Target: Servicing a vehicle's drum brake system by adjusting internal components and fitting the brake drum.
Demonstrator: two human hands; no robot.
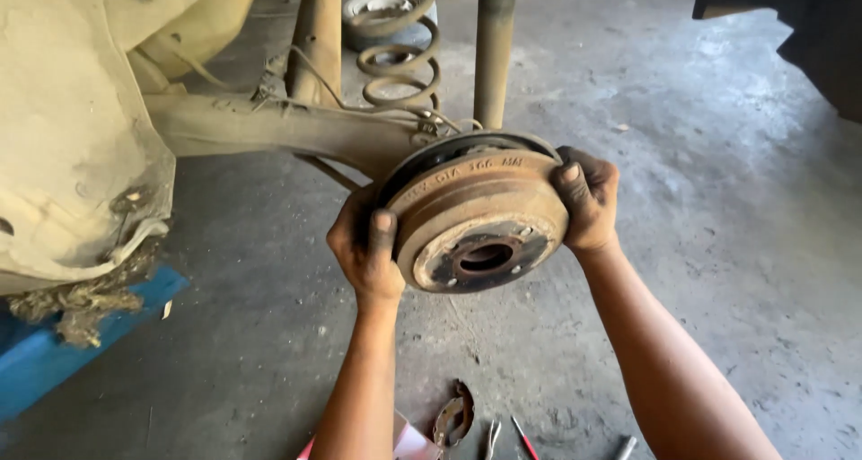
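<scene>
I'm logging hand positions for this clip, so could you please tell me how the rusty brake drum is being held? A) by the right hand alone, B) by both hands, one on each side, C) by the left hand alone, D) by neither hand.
B: the left hand grips one side of the brake drum and the right hand grips the opposite side.

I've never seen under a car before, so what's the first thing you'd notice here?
First, the round rusty metal brake drum in the middle, gripped on either side by the left hand and the right hand. Behind it at the top, a dusty coiled metal spring stands. On the grey concrete floor at the bottom lies a curved rusty brake shoe.
</scene>
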